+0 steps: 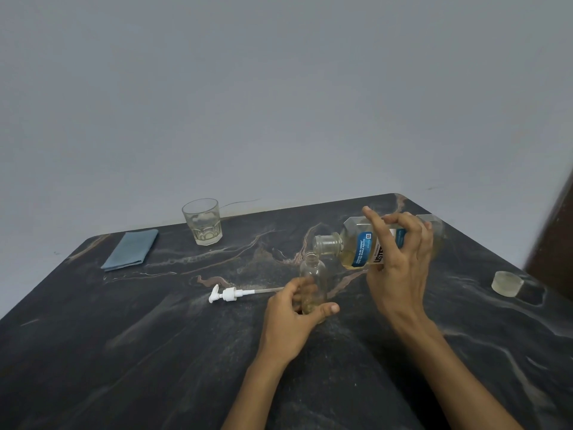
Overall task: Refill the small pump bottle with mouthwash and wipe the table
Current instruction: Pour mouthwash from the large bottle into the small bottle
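Left hand [293, 318] gripped the small bottle [313, 282] upright; right hand [400, 259] clasped the tipped mouthwash bottle [356, 243], mouth above it. Cloth [131, 249] lay at ten o'clock near the table [124, 352] edge.

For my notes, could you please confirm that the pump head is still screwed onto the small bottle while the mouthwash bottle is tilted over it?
Not quite: the head view shows the pump head lying on the table, off the small bottle; the mouthwash bottle is indeed tilted over it.
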